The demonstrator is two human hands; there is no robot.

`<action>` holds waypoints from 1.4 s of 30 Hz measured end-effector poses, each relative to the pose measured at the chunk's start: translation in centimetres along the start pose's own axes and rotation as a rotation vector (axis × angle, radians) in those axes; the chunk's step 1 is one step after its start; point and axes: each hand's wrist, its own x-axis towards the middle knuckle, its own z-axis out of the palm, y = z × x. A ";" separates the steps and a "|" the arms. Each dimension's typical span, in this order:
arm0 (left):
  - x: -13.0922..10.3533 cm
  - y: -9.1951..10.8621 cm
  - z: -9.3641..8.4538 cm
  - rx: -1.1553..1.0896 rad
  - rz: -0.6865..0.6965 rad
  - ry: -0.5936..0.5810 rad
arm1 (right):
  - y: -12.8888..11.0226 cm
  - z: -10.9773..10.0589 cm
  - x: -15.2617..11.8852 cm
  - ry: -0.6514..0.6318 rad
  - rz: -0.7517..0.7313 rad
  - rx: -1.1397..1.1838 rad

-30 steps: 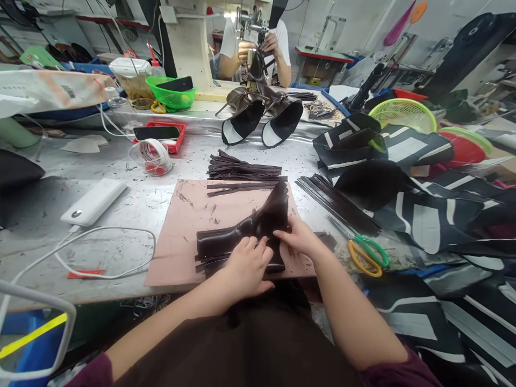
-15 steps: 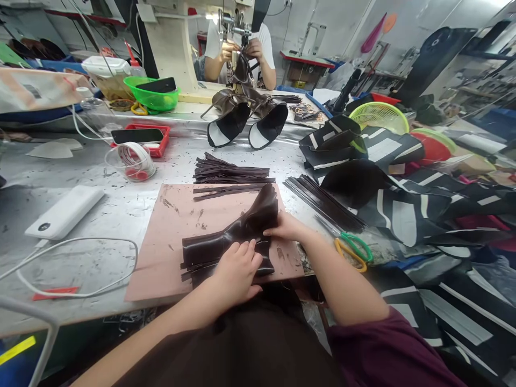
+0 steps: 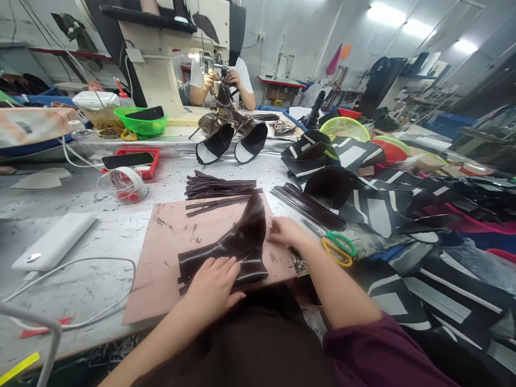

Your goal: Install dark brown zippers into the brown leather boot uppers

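Left hand (image 3: 213,282) flat, palm apparently down.

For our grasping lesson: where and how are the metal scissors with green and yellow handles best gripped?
I'd grip the scissors by their loops, coming from the near right, since the loops lie that way and the blades point away.

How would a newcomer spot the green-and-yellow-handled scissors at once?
On the silver worktable, find the flat pink board. Just right of it, at the near end of the diagonal bundle of dark brown strips, lie the metal-bladed scissors. Two bright handle loops, one green and one yellow, set them apart from the dark strips.
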 end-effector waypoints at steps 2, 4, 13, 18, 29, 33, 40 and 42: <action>-1.9 -1.0 -0.4 0.011 0.032 0.095 | 1.8 -1.7 -0.6 0.073 0.117 0.014; -3.8 -1.8 -0.5 0.040 0.061 0.198 | 3.6 -3.1 -1.3 0.138 0.231 0.039; -6.5 -1.8 1.0 0.063 0.020 0.317 | 1.5 0.8 -0.2 -0.063 0.291 0.392; -6.5 -1.3 1.1 0.032 0.015 0.347 | 1.2 1.4 0.1 -0.048 0.306 0.512; -7.0 -0.7 2.1 0.027 -0.015 0.254 | -4.7 1.0 -4.4 0.550 0.027 0.816; -6.8 -0.8 2.7 0.023 0.014 0.218 | -10.0 3.2 -6.6 -0.025 -0.224 0.805; -6.7 -0.8 3.3 0.093 0.034 0.184 | -10.1 7.4 -5.9 -0.148 -0.275 0.601; -6.7 -0.7 3.4 0.115 0.018 0.201 | -9.4 7.4 -5.9 -0.095 -0.296 0.567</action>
